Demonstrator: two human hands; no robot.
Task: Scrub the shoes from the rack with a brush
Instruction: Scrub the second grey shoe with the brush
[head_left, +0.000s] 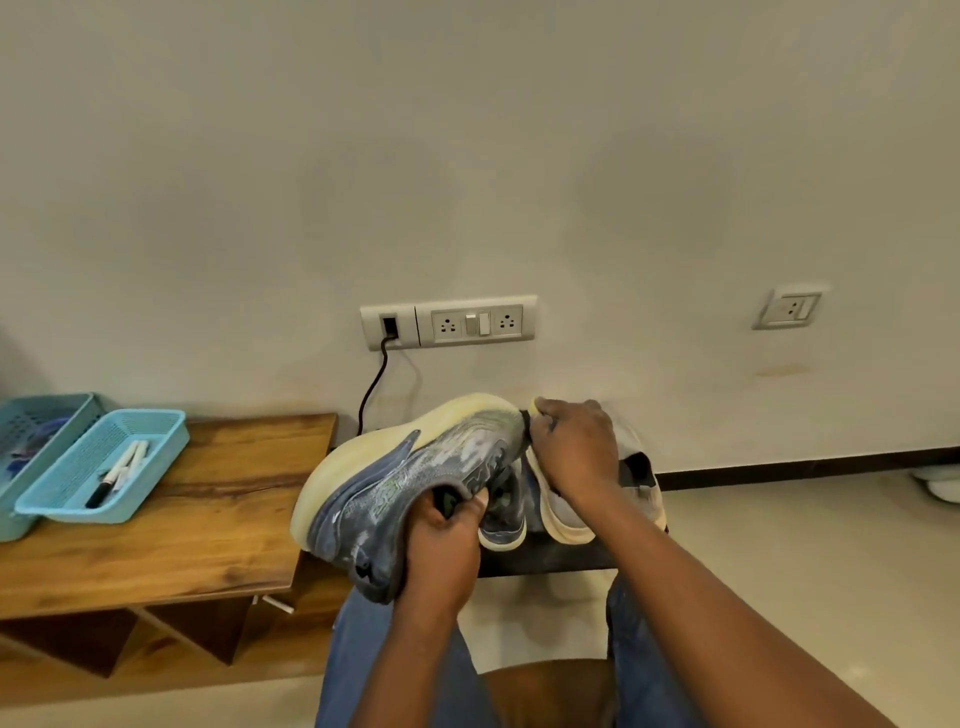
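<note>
My left hand (441, 545) grips a blue-grey sneaker (410, 467) by its collar and holds it tilted, cream sole facing up and away. My right hand (576, 447) is curled round a brush (537, 408) pressed against the sneaker's toe end. Only a yellowish tip and a dark bit of the brush show past the fingers. Behind the hands, other shoes sit on a low dark rack (550, 558): a blue one (504, 525) and a grey one with a pale sole (569, 517).
A wooden bench (218, 509) stands to the left with two light blue baskets, the nearer basket (104, 467) holding markers. A black cable (371, 389) runs down from a wall socket panel (449, 322). My knees in jeans (358, 649) are below.
</note>
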